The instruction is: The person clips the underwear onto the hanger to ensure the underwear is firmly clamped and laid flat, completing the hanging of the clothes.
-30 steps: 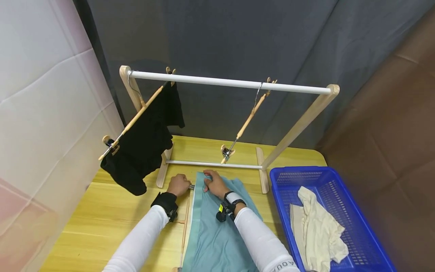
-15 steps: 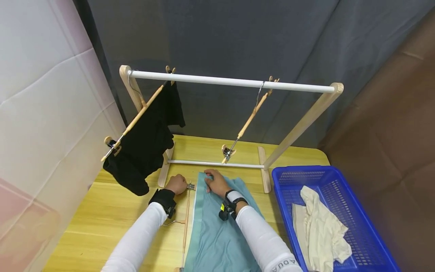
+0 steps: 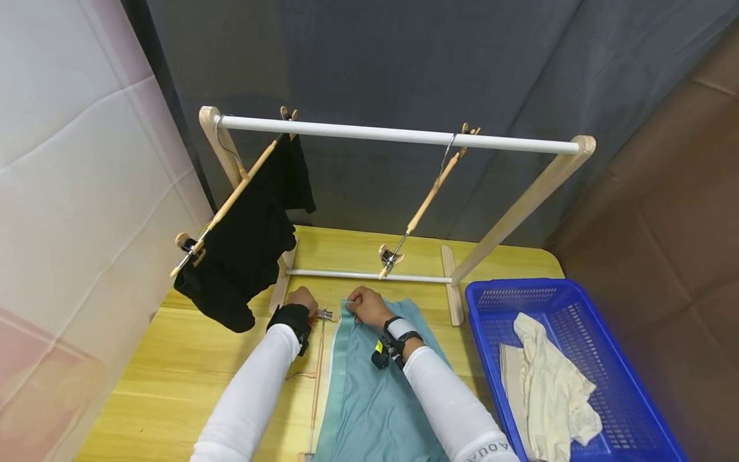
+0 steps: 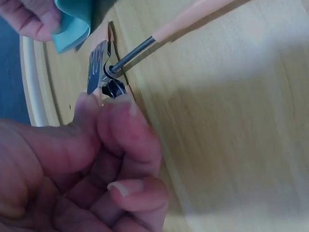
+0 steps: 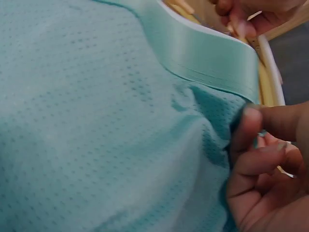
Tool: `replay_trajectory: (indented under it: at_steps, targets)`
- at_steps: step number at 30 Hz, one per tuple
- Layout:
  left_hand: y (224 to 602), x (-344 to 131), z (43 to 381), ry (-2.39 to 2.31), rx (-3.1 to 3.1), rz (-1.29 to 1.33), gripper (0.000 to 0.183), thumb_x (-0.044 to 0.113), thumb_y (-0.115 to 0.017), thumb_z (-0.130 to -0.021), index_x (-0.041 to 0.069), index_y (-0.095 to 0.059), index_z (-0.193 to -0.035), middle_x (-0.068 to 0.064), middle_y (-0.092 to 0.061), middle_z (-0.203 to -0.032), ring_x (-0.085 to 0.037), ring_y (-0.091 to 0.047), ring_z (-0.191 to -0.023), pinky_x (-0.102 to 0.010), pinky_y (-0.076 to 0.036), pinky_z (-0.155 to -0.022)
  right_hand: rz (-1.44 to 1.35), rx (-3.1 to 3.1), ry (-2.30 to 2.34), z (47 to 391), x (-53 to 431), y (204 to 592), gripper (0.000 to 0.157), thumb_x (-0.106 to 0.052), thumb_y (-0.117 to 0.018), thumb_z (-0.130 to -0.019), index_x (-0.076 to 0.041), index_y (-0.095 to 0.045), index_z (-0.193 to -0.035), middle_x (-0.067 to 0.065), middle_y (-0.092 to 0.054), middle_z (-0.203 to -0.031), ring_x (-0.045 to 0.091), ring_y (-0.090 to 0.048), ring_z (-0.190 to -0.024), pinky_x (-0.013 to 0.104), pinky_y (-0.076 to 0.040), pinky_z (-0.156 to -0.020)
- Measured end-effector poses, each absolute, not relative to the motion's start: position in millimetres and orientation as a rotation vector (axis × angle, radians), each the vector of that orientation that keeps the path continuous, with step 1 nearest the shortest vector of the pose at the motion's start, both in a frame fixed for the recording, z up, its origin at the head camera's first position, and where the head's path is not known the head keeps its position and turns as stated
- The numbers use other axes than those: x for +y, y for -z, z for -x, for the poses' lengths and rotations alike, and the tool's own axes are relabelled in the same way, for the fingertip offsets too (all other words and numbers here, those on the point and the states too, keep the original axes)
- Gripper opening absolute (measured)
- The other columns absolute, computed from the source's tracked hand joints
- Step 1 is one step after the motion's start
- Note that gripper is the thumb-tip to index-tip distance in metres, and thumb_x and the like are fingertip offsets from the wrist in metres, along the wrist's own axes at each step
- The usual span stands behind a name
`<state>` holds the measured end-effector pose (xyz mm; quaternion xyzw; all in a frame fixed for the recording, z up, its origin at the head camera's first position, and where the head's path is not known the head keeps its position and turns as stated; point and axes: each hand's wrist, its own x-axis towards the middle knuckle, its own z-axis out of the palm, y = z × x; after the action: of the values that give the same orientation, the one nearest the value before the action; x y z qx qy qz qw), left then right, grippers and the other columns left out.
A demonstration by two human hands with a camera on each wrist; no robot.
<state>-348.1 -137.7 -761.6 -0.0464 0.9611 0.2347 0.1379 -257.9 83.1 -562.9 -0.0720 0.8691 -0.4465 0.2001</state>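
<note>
In the head view a teal mesh garment point(image 3: 375, 391) with a smooth waistband point(image 3: 339, 372) lies on the table. My right hand point(image 3: 368, 307) pinches the far end of its waistband, and the right wrist view shows thumb and fingers on the cloth point(image 5: 207, 53) there. Left of the waistband lies a wooden clip hanger point(image 3: 317, 378), its hook pointing left. My left hand point(image 3: 303, 299) is at the hanger's far metal clip point(image 3: 326, 315). In the left wrist view, thumb and index finger pinch that clip point(image 4: 98, 67), which stands a little apart from the cloth.
A wooden rack with a white rail point(image 3: 375, 133) stands behind the hands. Black clothing point(image 3: 242, 237) hangs at its left, and a bare clip hanger point(image 3: 433, 192) hangs right of centre. On the right, a blue basket point(image 3: 612, 359) holds cream cloth point(image 3: 554, 391).
The gap between the far clip and the waistband has widened slightly. My left hand has turned at the clip and moved a little farther from me. The right hand keeps its pinch.
</note>
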Motion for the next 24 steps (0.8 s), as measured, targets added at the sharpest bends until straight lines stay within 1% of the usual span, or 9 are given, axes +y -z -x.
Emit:
replay_trajectory:
  at_steps: [2,5,8,11,14,18,20,22,24]
  targets:
    - [728,-132,338,-0.716,2.720,0.206,0.018,0.016,-0.075,-0.072,0.001,-0.066,-0.074,-0.012,-0.062,-0.073,-0.029,-0.055,-0.064,-0.037,-0.046,-0.058,0.216,2.414,1.246,258,83,560,0.012,-0.013,-0.056,-0.098,-0.003,-0.058,-0.104,0.005,-0.055,-0.077,0.016,-0.058,-0.055,0.029,-0.045,-0.055]
    - [635,-119,303,-0.743,2.649,0.320,0.019,0.009,-0.078,-0.072,-0.004,-0.066,-0.078,-0.019,-0.064,-0.076,-0.033,-0.061,-0.068,-0.038,-0.050,-0.059,0.241,2.417,1.230,260,83,559,0.012,-0.012,-0.056,-0.098,-0.002,-0.058,-0.104,0.005,-0.057,-0.079,0.016,-0.058,-0.056,0.029,-0.046,-0.055]
    - [552,-109,264,-0.860,2.580,0.367,0.012,0.000,-0.073,-0.077,-0.009,-0.065,-0.079,-0.024,-0.066,-0.076,-0.035,-0.066,-0.068,-0.035,-0.053,-0.057,0.261,2.459,1.162,261,82,559,0.014,-0.014,-0.057,-0.098,-0.003,-0.059,-0.105,0.003,-0.059,-0.077,0.014,-0.058,-0.054,0.027,-0.046,-0.055]
    - [523,-104,245,-0.931,2.572,0.357,0.009,-0.002,-0.068,-0.081,-0.009,-0.064,-0.077,-0.023,-0.065,-0.070,-0.030,-0.064,-0.060,-0.030,-0.050,-0.053,0.252,2.489,1.116,261,82,560,0.014,-0.016,-0.058,-0.097,-0.004,-0.061,-0.102,0.002,-0.060,-0.075,0.012,-0.058,-0.053,0.026,-0.045,-0.054]
    - [546,-104,256,-0.909,2.555,0.357,0.011,0.002,-0.070,-0.082,-0.008,-0.066,-0.080,-0.021,-0.064,-0.072,-0.030,-0.063,-0.064,-0.033,-0.051,-0.058,0.220,2.476,1.143,260,82,558,0.012,-0.015,-0.058,-0.097,-0.003,-0.061,-0.097,0.004,-0.058,-0.076,0.013,-0.058,-0.054,0.026,-0.046,-0.053]
    - [654,-117,301,-0.810,2.602,0.281,0.026,0.019,-0.078,-0.078,-0.004,-0.069,-0.085,-0.021,-0.065,-0.082,-0.034,-0.063,-0.075,-0.039,-0.051,-0.066,0.181,2.430,1.225,258,84,554,0.008,-0.010,-0.055,-0.098,-0.002,-0.055,-0.094,0.008,-0.055,-0.080,0.015,-0.059,-0.052,0.028,-0.048,-0.052]
    - [706,-126,318,-0.795,2.678,0.182,0.032,0.028,-0.081,-0.074,-0.001,-0.070,-0.082,-0.018,-0.066,-0.081,-0.030,-0.062,-0.071,-0.036,-0.051,-0.064,0.178,2.410,1.247,256,85,553,0.008,-0.009,-0.054,-0.099,-0.002,-0.052,-0.096,0.009,-0.053,-0.080,0.015,-0.058,-0.050,0.028,-0.048,-0.051]
    - [715,-129,323,-0.763,2.647,0.174,0.032,0.030,-0.080,-0.075,0.000,-0.070,-0.082,-0.015,-0.066,-0.082,-0.026,-0.061,-0.072,-0.035,-0.050,-0.066,0.183,2.382,1.248,256,86,554,0.008,-0.009,-0.053,-0.099,-0.001,-0.051,-0.101,0.009,-0.052,-0.078,0.014,-0.057,-0.049,0.029,-0.047,-0.052]
    - [686,-127,311,-0.808,2.642,0.153,0.023,0.021,-0.078,-0.076,0.000,-0.067,-0.073,-0.012,-0.063,-0.071,-0.021,-0.059,-0.059,-0.031,-0.049,-0.056,0.184,2.347,1.263,255,87,555,0.014,-0.008,-0.054,-0.098,0.001,-0.052,-0.109,0.008,-0.052,-0.076,0.014,-0.057,-0.049,0.029,-0.049,-0.054]
